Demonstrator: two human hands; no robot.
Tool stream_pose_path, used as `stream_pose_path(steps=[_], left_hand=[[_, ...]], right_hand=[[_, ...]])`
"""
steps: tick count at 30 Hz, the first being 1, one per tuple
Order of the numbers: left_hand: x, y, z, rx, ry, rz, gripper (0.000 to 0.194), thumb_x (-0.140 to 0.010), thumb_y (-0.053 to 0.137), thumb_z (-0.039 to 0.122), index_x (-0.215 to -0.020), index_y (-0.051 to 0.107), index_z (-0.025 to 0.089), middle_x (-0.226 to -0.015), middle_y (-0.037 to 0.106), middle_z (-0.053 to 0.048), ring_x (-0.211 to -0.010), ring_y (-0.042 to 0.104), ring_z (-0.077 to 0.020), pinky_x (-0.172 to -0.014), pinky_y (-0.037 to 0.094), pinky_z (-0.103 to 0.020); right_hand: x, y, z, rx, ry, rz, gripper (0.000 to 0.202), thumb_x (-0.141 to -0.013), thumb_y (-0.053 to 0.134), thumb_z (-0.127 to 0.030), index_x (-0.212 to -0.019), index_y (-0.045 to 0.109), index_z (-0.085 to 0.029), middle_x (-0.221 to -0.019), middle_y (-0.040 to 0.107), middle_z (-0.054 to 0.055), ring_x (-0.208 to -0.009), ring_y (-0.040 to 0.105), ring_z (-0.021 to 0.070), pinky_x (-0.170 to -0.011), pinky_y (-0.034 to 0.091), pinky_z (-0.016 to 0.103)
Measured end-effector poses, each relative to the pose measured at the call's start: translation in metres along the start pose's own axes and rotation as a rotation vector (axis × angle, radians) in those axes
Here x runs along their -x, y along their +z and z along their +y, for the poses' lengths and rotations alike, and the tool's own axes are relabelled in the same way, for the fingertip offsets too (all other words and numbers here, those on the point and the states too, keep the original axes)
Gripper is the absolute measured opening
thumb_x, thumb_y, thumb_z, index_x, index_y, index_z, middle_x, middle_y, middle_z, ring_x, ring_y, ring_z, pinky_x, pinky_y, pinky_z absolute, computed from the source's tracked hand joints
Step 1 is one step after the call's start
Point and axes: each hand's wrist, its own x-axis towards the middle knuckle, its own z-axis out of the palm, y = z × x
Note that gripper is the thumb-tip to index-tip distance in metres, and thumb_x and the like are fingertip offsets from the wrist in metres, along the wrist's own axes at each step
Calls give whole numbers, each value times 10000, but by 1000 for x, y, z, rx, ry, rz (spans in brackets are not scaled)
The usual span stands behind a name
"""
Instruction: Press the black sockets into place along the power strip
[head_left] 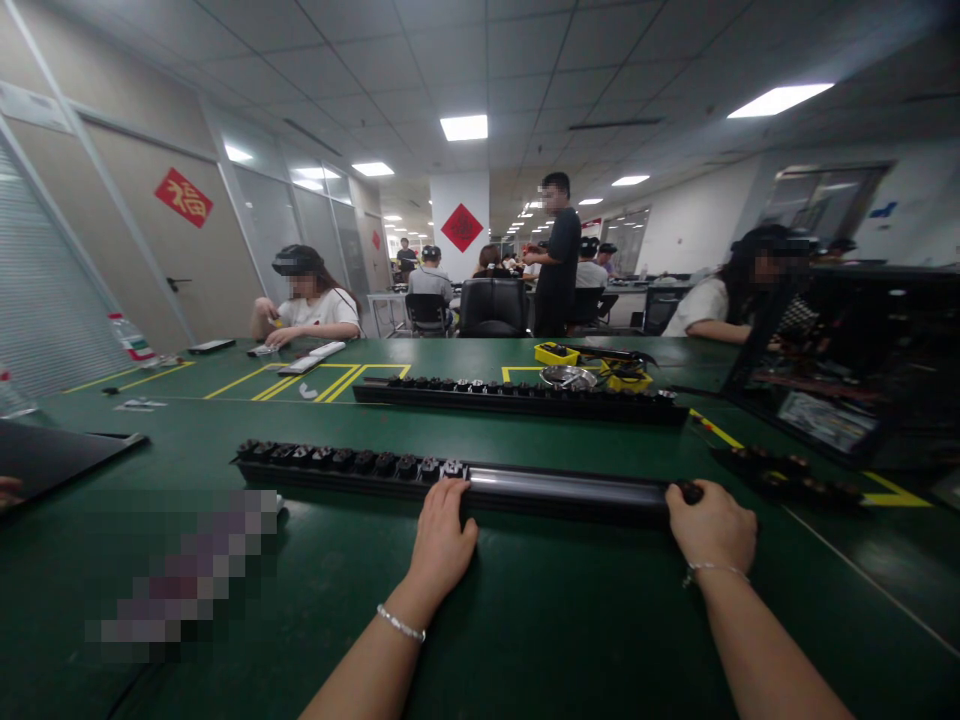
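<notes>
Left hand (445,530) outstretched on black rail (570,490); right hand (712,525) holding a dark piece (690,491)

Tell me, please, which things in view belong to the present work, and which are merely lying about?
In the work:
near rail, left fingers on it, right fingers at its end
black parts along it
probably far loaded rail

Apparently lying about:
red-capped bottle
small white piece

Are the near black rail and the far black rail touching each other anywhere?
Apart. The head view shows a strip of green tabletop between the near rail and the far rail along their facing sides.
</notes>
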Motion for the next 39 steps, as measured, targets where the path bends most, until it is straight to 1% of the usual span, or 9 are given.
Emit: stream_pose_path(steps=[3, 7, 13, 18, 23, 29, 34, 39], left_hand=[[0, 1, -1, -7, 20, 18, 460, -709, 475, 92, -1161, 497, 175, -1214, 504, -83, -1211, 407, -234, -1072, 315, -463], [1, 3, -3, 1, 29, 39, 463, -709, 478, 94, -1162, 497, 187, -1217, 503, -76, -1210, 410, -232, -1070, 321, -459], [1, 3, -3, 10, 27, 35, 469, -706, 480, 92, -1164, 496, 191, -1217, 505, -76, -1212, 408, -232, -1069, 320, -462], [1, 2, -1, 17, 20, 31, 465, -709, 479, 99, -1164, 498, 193, -1218, 502, -75, -1214, 410, -238, -1069, 318, -466], [1, 2, -1, 13, 16, 31, 462, -715, 481, 105, -1166, 497, 202, -1221, 501, -73, -1218, 409, -240, -1067, 321, -474], [1, 3, -2, -1, 21, 31, 468, -713, 484, 104, -1172, 493, 193, -1228, 501, -81, -1223, 403, -241, -1063, 329, -472], [0, 4, -3, -7, 36, 44, 470, -698, 492, 98, -1158, 503, 193, -1206, 517, -81, -1202, 425, -241, -1060, 332, -475], [0, 4, -4, 0, 33, 44, 474, -698, 493, 97, -1161, 502, 202, -1211, 514, -75, -1207, 421, -240, -1058, 332, -479]], right_hand=[[-1, 1, 2, 24, -5, 9, 454, -797, 391, -441, -1029, 601, -113, -953, 638, 148, -930, 558, 280, -864, 390, 396], [-2, 0, 3, 25, 9, 6, 457, -800, 383, -439, -1044, 598, -118, -976, 636, 146, -948, 552, 279, -860, 389, 391], [-3, -3, 4, 6, 24, -13, 447, -798, 383, -446, -1025, 594, -124, -917, 628, 129, -866, 559, 265, -843, 402, 404], [-4, -3, 6, -6, 26, 16, 422, -790, 396, -450, -992, 595, -138, -879, 621, 115, -845, 555, 265, -832, 413, 412], [-3, -3, 7, -23, 35, 8, 401, -786, 399, -448, -969, 593, -149, -829, 616, 100, -796, 558, 253, -833, 415, 422], [-6, 0, 13, -14, 25, 35, 428, -798, 378, -451, -996, 593, -138, -914, 624, 134, -888, 552, 280, -811, 412, 414], [-11, 7, 17, 30, -1, 70, 420, -792, 392, -447, -980, 607, -139, -917, 637, 143, -881, 563, 286, -827, 398, 406], [-13, 8, 20, 21, 22, 70, 424, -783, 395, -449, -983, 610, -142, -940, 641, 142, -888, 567, 296, -823, 402, 406]])
